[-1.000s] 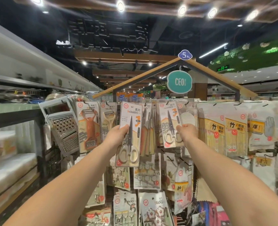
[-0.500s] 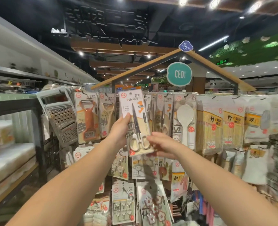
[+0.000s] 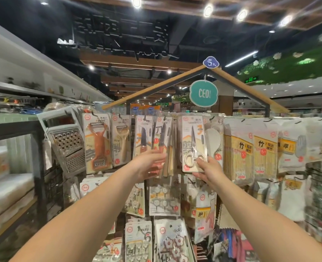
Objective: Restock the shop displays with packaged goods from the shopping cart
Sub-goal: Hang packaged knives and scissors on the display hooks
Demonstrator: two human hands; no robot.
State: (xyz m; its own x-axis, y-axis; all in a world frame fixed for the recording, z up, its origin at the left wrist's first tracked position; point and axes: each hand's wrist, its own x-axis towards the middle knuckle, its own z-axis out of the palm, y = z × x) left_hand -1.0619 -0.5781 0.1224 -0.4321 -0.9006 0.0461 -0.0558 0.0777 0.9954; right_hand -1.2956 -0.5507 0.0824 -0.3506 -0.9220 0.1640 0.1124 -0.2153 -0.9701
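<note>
A carded scissors pack [image 3: 192, 137] hangs level with the top row of the peg display, between the knife packs [image 3: 161, 140] and a white rice-paddle pack [image 3: 214, 140]. My right hand [image 3: 208, 170] pinches the scissors pack at its bottom edge, thumb on the front by the handles. My left hand [image 3: 149, 165] has its fingers stretched out and touches the lower part of the knife packs, holding nothing. The hook behind the top of the scissors pack is hidden. The shopping cart is out of view.
A grater [image 3: 67, 148] and two peeler packs [image 3: 97, 144] hang to the left. Bamboo-skewer packs [image 3: 238, 148] and glove packs [image 3: 290, 146] hang to the right, sticky-hook packs [image 3: 138, 241] below. A dark shelf unit [image 3: 37, 148] stands on the left.
The scissors pack went from my left hand to my right hand and moved right, up to the top row. My left hand let go and now touches the knife packs.
</note>
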